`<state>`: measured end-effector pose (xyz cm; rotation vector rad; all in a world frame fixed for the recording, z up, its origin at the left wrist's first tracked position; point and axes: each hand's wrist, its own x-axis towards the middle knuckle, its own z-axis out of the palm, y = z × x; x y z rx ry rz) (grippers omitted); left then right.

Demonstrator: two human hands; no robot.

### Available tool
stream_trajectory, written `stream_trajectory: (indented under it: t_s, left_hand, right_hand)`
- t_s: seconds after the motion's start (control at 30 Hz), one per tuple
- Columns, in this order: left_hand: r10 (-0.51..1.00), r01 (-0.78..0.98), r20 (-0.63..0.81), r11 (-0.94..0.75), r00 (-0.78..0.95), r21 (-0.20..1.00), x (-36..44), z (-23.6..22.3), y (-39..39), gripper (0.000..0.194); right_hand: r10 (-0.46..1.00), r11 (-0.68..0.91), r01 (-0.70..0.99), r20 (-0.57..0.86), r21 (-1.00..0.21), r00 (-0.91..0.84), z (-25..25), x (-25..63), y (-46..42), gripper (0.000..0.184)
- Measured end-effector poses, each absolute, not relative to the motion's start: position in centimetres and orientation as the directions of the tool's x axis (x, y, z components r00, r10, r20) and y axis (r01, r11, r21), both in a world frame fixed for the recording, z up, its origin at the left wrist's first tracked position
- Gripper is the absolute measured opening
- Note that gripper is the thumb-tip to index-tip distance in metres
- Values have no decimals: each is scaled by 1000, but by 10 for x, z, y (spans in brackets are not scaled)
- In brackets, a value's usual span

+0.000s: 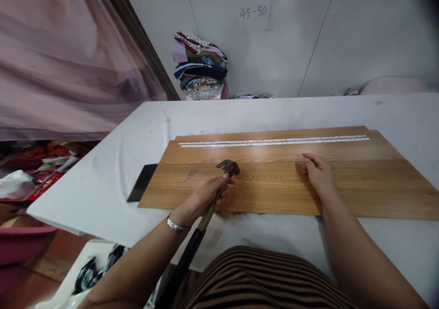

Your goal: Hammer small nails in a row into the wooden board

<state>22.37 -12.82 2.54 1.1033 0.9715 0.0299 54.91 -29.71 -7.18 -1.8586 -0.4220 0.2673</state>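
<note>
My left hand [206, 197] is wrapped round the handle of a hammer [228, 167], close under its dark metal head, which hangs just above a long wooden board [377, 181]. A row of small nail dots [262, 178] runs along the board to the right of the hammer head. My right hand [317, 172] rests on the board further right, fingers curled together, thumb and fingertips pinched; whether they hold anything is too small to see. A few loose nails [189, 175] lie on the board left of the hammer.
The board lies on a white table [103, 181]. Two thin metal strips [274, 141] run along the board's far side. A black flat piece [142, 183] sticks out under its left end. Folded clothes [200, 66] are stacked against the wall behind. Clutter lies on the floor at left.
</note>
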Motion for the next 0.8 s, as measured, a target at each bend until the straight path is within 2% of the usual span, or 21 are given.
stream_trajectory:
  t_s: [0.43, 0.63, 0.8]
  left_hand:
    - [471, 419, -654, 513, 593, 749, 224, 32, -130, 51]
    - [502, 417, -662, 520, 556, 745, 224, 32, -130, 46]
    - [488, 416, -656, 516, 576, 749, 221, 29, -127, 50]
  right_hand:
    - [418, -298, 160, 22, -941, 908, -64, 546, -297, 40]
    - [418, -297, 162, 25, -941, 908, -65, 546, -297, 45]
    - [418, -291, 177, 42, -940, 907, -69, 549, -297, 44]
